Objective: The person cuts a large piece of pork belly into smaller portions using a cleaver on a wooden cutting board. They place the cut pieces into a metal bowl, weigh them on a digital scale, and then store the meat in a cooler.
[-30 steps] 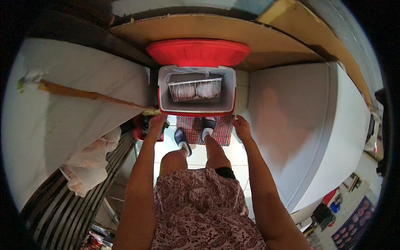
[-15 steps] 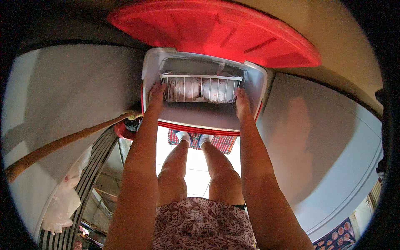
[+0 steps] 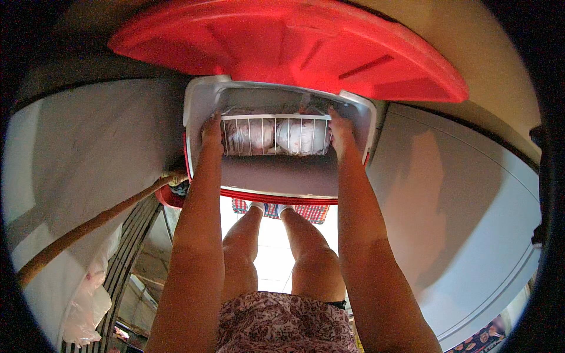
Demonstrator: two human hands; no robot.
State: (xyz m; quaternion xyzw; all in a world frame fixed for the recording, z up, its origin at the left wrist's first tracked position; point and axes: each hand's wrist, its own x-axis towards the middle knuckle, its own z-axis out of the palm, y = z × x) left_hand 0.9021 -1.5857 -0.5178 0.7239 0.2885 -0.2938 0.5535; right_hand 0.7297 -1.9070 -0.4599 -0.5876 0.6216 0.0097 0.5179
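Cooler (image 3: 203, 100), red lid (image 3: 282, 44) raised: your left hand (image 3: 212, 129) and right hand (image 3: 340, 129) each clasp an end of the white wire basket (image 3: 273, 136) holding pale wrapped bundles (image 3: 303, 136).

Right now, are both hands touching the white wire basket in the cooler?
Touching. The head view shows the left hand on the left end of the wire basket and the right hand on its right end, with no gap.

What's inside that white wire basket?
The wire basket holds two pale, rounded wrapped bundles, side by side. The left hand and right hand grip its ends. Anything beneath the bundles is hidden.
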